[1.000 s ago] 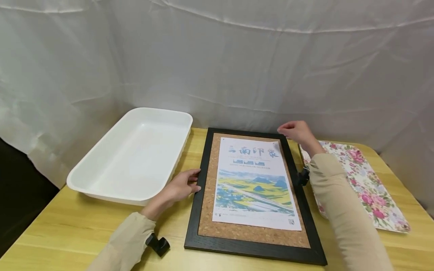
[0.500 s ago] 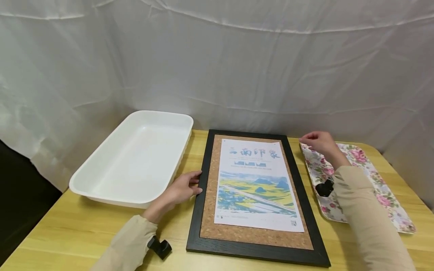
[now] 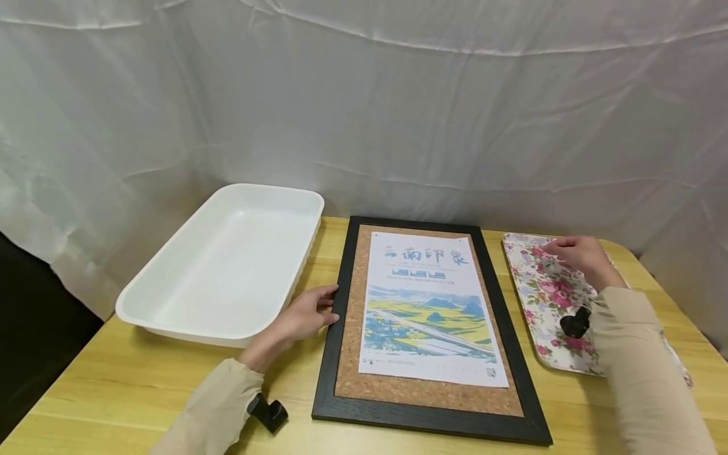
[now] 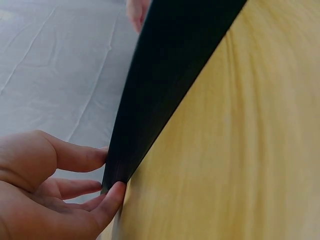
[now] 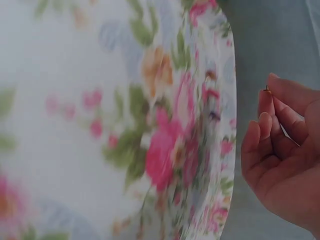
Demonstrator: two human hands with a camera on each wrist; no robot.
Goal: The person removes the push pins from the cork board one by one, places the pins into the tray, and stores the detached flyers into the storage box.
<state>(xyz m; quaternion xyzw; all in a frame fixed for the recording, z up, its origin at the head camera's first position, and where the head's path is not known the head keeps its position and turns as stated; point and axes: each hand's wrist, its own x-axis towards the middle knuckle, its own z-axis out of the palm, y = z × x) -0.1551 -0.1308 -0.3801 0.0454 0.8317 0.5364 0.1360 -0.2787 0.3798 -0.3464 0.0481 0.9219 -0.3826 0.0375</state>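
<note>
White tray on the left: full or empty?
Empty: the white tray shows only its bare white bottom.

The right hand moved from the top right corner of the framed cork board to above the floral tray, pinching a small pin.
</note>
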